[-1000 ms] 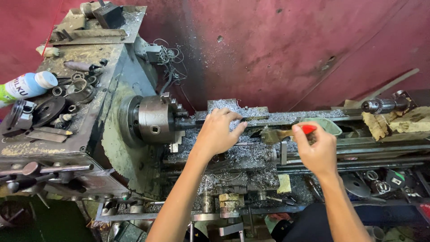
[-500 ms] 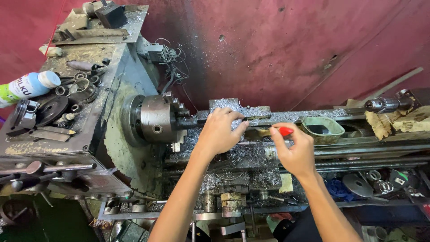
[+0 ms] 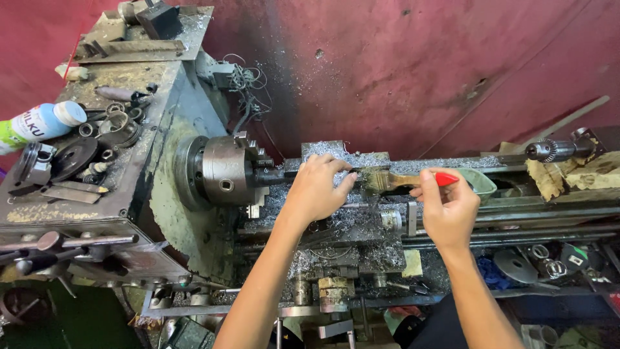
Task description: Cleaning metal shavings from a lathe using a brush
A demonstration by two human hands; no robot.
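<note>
Red wall backs a swarf-strewn lathe (image 3: 213, 213); the left hand (image 3: 318, 187) rests open near the chuck (image 3: 226, 169), while the right hand (image 3: 449, 207) grips a red-handled, worn brush (image 3: 387, 181).

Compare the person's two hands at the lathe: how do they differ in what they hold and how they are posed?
The right hand pinches a paintbrush by its red-tipped handle; the left hand holds no tool. The left hand lies palm down on the chip-covered carriage, fingers toward the brush bristles; the right hand is raised with fingers curled. Both are bare and reach over the lathe bed.
</note>
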